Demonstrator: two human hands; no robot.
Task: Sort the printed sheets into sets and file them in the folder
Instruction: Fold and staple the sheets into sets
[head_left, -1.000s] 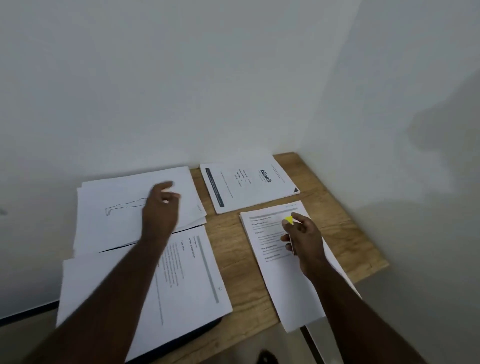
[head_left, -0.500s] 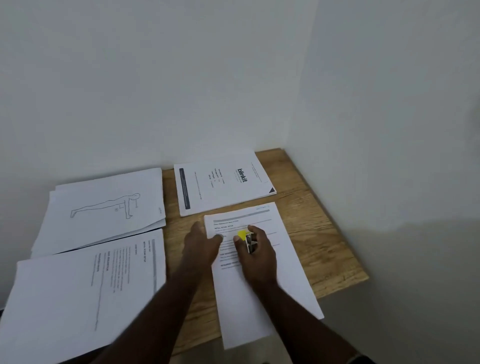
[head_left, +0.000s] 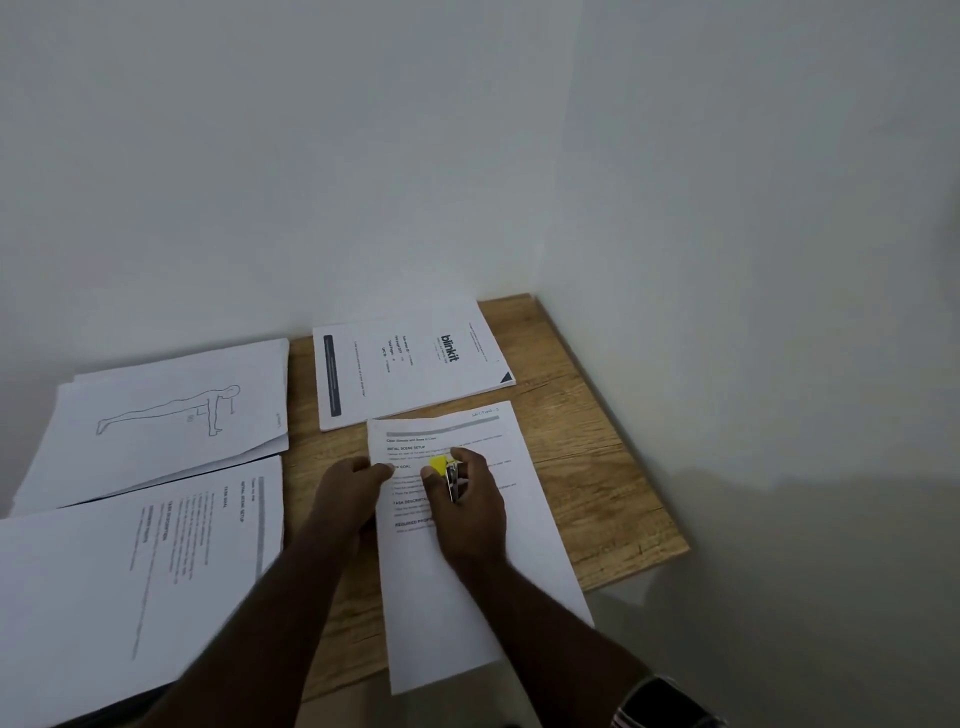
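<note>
Lying lengthwise away from the person, heading farthest, the white printed text sheet (head_left: 467, 571) is touched by the left hand (head_left: 347, 493); a yellow-and-metal stapler (head_left: 448, 475) is gripped by the right hand (head_left: 465, 506) upon it.

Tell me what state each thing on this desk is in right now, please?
Left hand: fingers curled, resting at the sheet's left edge.
Right hand: holds a small yellow stapler.
Text sheet: flat, overhanging the table.
Blinkit stack: flat, untouched.
Figure-drawing stack: fanned, untouched.
Near-left stack: flat, untouched.
</note>
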